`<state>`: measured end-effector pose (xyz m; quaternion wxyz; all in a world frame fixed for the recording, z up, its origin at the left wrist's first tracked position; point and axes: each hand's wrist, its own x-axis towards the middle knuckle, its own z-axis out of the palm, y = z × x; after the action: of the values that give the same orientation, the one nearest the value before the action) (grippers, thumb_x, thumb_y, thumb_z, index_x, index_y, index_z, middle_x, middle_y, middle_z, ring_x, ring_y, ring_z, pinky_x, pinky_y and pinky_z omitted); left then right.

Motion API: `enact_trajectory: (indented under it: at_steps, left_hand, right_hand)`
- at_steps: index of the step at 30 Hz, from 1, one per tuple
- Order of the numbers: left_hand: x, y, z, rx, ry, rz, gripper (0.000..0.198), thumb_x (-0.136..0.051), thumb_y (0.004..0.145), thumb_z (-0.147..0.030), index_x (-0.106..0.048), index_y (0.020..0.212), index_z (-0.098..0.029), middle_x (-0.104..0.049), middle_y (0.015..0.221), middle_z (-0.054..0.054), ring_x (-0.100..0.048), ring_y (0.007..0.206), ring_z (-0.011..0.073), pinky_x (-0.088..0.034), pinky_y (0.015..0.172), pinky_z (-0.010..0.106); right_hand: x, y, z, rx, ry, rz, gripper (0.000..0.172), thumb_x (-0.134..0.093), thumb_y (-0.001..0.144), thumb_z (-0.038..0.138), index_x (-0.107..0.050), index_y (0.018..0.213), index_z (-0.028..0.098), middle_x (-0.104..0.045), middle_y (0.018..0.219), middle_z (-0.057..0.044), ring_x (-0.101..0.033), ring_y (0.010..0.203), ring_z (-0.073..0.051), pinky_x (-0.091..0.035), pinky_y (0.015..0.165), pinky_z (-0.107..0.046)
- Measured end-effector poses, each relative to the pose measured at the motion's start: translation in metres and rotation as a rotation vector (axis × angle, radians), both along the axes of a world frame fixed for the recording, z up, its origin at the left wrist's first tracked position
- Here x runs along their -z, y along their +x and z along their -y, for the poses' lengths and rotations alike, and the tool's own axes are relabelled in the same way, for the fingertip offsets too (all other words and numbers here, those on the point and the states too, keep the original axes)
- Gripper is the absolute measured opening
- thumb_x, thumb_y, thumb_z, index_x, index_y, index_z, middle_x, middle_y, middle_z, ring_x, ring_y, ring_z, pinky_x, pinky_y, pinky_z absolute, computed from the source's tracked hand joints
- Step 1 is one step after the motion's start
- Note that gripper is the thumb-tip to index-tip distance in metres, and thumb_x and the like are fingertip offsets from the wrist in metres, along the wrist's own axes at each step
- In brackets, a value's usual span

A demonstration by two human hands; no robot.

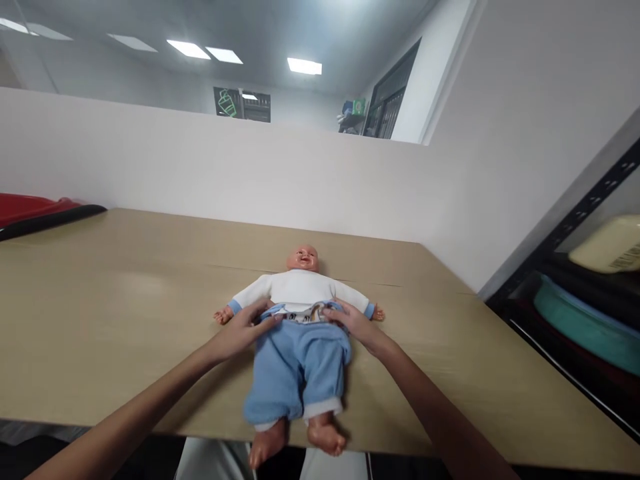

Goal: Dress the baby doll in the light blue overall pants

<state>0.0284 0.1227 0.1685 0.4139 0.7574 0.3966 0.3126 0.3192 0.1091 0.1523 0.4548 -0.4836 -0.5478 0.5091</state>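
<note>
A: Location of the doll?

B: On its back on the table, head toward the wall, feet at the near edge.

A: Hands?

B: Left hand and right hand, one at each side of the waist; the fingers of both appear closed on the waistband of the blue trousers.

A: Expected handling?

B: Trousers judged light, soft and not fragile; best held at both sides of the waistband. Head and feet look hard and smooth, probably slippery; steady the doll by its clothed torso.

A: Appearance?

B: White top, blue cuffs; patterned cloth showing at the waist; trousers loose, wrinkled, with pale hems.
</note>
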Motion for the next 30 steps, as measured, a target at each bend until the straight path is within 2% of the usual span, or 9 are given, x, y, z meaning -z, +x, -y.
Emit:
enact_trajectory:
  at_steps: [3,6,8,13,16,20,23,25,30]
  left_hand:
    - [0.0,0.003,-0.015,0.013,0.021,0.023,0.046,-0.052,0.1,-0.065,-0.061,0.088,-0.021,-0.059,0.086,0.0,-0.054,0.086,0.0208,-0.049,0.082,0.031]
    - [0.004,0.01,-0.031,-0.033,0.029,0.082,0.043,-0.049,0.102,-0.061,-0.057,0.089,-0.021,-0.053,0.084,-0.002,-0.051,0.081,0.0186,-0.045,0.077,0.03]
    - [0.008,0.017,-0.042,-0.067,0.057,0.086,0.041,-0.049,0.103,-0.06,-0.057,0.091,-0.021,-0.052,0.083,-0.003,-0.05,0.079,0.018,-0.043,0.074,0.029]
    - [0.012,0.032,-0.064,-0.125,0.176,-0.016,0.039,-0.053,0.102,-0.058,-0.061,0.091,-0.021,-0.054,0.078,-0.003,-0.048,0.076,0.0179,-0.039,0.071,0.028]
    - [0.014,0.03,-0.071,-0.032,0.121,0.019,0.038,-0.058,0.099,-0.058,-0.063,0.097,-0.02,-0.058,0.088,-0.001,-0.054,0.085,0.0195,-0.044,0.077,0.028]
    - [0.015,0.013,-0.074,0.14,0.001,0.031,0.038,-0.066,0.094,-0.057,-0.063,0.107,-0.021,-0.06,0.099,0.001,-0.056,0.097,0.0223,-0.047,0.088,0.03]
    - [0.012,0.003,-0.073,0.209,-0.022,-0.023,0.034,-0.063,0.096,-0.056,-0.062,0.104,-0.022,-0.058,0.1,0.001,-0.055,0.099,0.0226,-0.047,0.092,0.03]
    - [0.011,0.003,-0.072,0.182,-0.025,-0.022,0.034,-0.061,0.097,-0.056,-0.061,0.101,-0.022,-0.057,0.097,0.0,-0.054,0.095,0.0212,-0.046,0.089,0.029]
    - [0.021,0.011,-0.072,0.053,-0.058,0.033,0.043,-0.061,0.096,-0.063,-0.062,0.106,-0.022,-0.062,0.102,0.002,-0.057,0.101,0.0245,-0.048,0.094,0.033]
  right_hand:
    - [-0.01,0.004,-0.004,-0.164,0.122,0.196,0.027,-0.082,0.083,0.048,-0.08,0.089,0.021,-0.075,0.08,-0.001,-0.061,0.072,-0.019,-0.048,0.066,-0.029]
    - [-0.017,0.009,-0.014,-0.181,0.17,0.219,0.029,-0.084,0.08,0.049,-0.08,0.085,0.021,-0.075,0.083,-0.002,-0.063,0.077,-0.021,-0.048,0.068,-0.029]
    - [-0.013,0.011,-0.028,-0.098,0.148,0.105,0.034,-0.083,0.08,0.054,-0.078,0.087,0.021,-0.073,0.082,-0.001,-0.059,0.07,-0.018,-0.046,0.064,-0.027]
    - [0.01,0.012,-0.055,0.19,0.072,-0.19,0.05,-0.083,0.073,0.067,-0.066,0.087,0.023,-0.05,0.058,0.009,-0.031,0.047,-0.009,-0.026,0.046,-0.025]
    - [0.013,0.018,-0.048,0.099,0.105,-0.067,0.045,-0.077,0.081,0.066,-0.067,0.081,0.023,-0.054,0.061,0.005,-0.045,0.054,-0.013,-0.039,0.053,-0.026]
    - [0.012,0.031,-0.026,-0.103,0.132,0.201,0.032,-0.088,0.077,0.049,-0.079,0.092,0.022,-0.075,0.091,-0.003,-0.067,0.088,-0.025,-0.054,0.084,-0.034]
    - [0.018,0.034,-0.019,-0.026,0.093,0.137,0.043,-0.094,0.07,0.044,-0.081,0.106,0.024,-0.078,0.111,-0.007,-0.068,0.11,-0.033,-0.054,0.099,-0.042]
    - [0.024,0.031,-0.022,0.053,0.04,0.042,0.043,-0.088,0.076,0.05,-0.08,0.111,0.025,-0.078,0.116,-0.008,-0.067,0.115,-0.032,-0.053,0.102,-0.043]
    - [0.029,0.02,-0.032,0.162,0.115,0.095,0.032,-0.07,0.093,0.054,-0.078,0.102,0.025,-0.077,0.104,-0.006,-0.067,0.1,-0.027,-0.054,0.091,-0.037]
